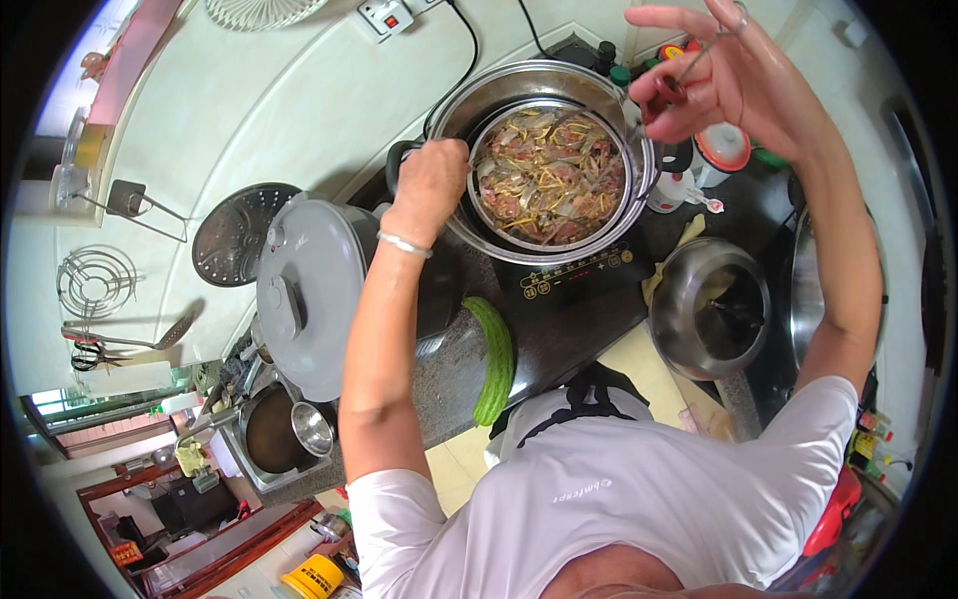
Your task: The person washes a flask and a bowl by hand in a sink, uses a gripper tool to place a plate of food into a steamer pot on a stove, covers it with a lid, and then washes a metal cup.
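Note:
A large stainless steel pot (535,71) holds a round metal dish (550,245). Raw-looking meat pieces (554,176) with thin yellow shreds and translucent slices fill the dish. My left hand (434,176) is curled at the dish's left rim, over the pot's edge, its fingertips hidden. Above the pot's right side my right hand (718,90) is raised, palm showing. A thin metal wire tool (700,60) with a dark red part lies among its bent fingers. Whether that tool touches the dish cannot be made out.
The pot stands on a black induction cooker (576,273). Left are a grey lidded cooker (314,277) and a perforated steamer plate (243,232). A green ridged gourd (492,359) lies near the counter edge. A domed steel lid (711,307) and lidded jars (722,150) are at right.

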`<state>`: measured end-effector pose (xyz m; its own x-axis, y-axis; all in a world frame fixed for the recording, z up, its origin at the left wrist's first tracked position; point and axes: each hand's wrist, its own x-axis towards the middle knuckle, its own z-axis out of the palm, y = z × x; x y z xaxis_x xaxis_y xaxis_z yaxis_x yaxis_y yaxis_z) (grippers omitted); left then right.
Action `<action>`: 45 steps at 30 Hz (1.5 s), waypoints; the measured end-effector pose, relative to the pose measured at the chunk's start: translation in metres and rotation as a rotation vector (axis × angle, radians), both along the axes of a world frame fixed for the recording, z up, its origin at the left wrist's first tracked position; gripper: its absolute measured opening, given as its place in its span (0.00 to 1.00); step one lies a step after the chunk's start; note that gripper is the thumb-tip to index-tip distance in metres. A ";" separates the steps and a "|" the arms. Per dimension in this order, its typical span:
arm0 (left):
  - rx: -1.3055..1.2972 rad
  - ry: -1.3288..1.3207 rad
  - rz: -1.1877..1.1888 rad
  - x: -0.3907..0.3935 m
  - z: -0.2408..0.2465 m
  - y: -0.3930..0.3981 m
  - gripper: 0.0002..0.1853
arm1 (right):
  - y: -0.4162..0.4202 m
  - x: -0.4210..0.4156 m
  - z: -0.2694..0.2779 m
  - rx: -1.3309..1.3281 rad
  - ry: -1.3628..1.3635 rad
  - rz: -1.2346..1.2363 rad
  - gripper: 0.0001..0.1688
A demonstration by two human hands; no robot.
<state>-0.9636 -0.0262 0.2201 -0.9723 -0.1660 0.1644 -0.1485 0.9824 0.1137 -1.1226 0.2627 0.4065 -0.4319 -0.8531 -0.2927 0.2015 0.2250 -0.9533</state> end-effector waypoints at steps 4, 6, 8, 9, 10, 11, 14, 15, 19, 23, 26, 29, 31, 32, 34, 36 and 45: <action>-0.236 -0.081 -0.117 -0.026 -0.041 -0.002 0.08 | 0.035 -0.002 -0.009 -0.045 -0.025 -0.033 0.47; -0.237 -0.164 -0.181 -0.027 -0.043 0.000 0.08 | 0.038 0.003 -0.006 0.017 -0.044 -0.149 0.47; -0.187 -0.213 -0.207 -0.031 -0.045 0.005 0.08 | 0.032 0.011 0.009 0.074 -0.038 -0.242 0.47; -0.117 -0.293 -0.213 -0.031 -0.044 0.008 0.07 | 0.034 0.008 0.007 0.046 -0.043 -0.231 0.47; -0.053 -0.377 -0.208 -0.028 -0.042 0.009 0.06 | 0.050 -0.013 -0.018 -0.096 -0.062 -0.113 0.46; 0.011 -0.457 -0.214 -0.027 -0.037 0.011 0.05 | 0.059 -0.025 -0.029 -0.238 -0.076 -0.006 0.46; 0.028 -0.518 -0.230 -0.025 -0.039 0.018 0.05 | 0.057 -0.031 -0.036 -0.241 -0.075 -0.041 0.46; 0.043 -0.517 -0.244 -0.023 -0.040 0.017 0.05 | 0.056 -0.034 -0.038 -0.262 -0.114 -0.040 0.46; 0.017 -0.365 -0.342 -0.014 -0.053 0.011 0.05 | 0.051 -0.041 -0.045 -0.268 -0.171 -0.037 0.48; 0.001 -0.310 -0.355 -0.009 -0.054 0.012 0.04 | 0.047 -0.040 -0.048 -0.232 -0.160 -0.074 0.49; 0.007 -0.308 -0.385 -0.013 -0.056 0.011 0.04 | 0.044 -0.030 -0.030 -0.274 -0.362 -0.131 0.49; 0.029 -0.302 -0.378 -0.007 -0.060 0.007 0.04 | 0.042 -0.041 -0.050 -0.256 -0.164 -0.038 0.49; 0.033 -0.208 -0.431 -0.005 -0.065 0.003 0.04 | 0.043 -0.047 -0.057 -0.273 -0.212 -0.027 0.48; 0.034 -0.231 -0.417 -0.004 -0.068 0.001 0.04 | 0.043 -0.048 -0.057 -0.282 -0.236 -0.021 0.48; 0.037 -0.279 -0.391 -0.006 -0.062 0.004 0.04 | 0.040 -0.044 -0.056 -0.260 -0.227 -0.052 0.48; 0.041 -0.256 -0.380 -0.005 -0.063 0.004 0.04 | 0.037 -0.037 -0.054 -0.236 -0.170 -0.062 0.48; -0.040 -0.185 -0.368 -0.004 -0.060 0.011 0.07 | 0.033 -0.026 -0.054 -0.208 -0.082 -0.069 0.48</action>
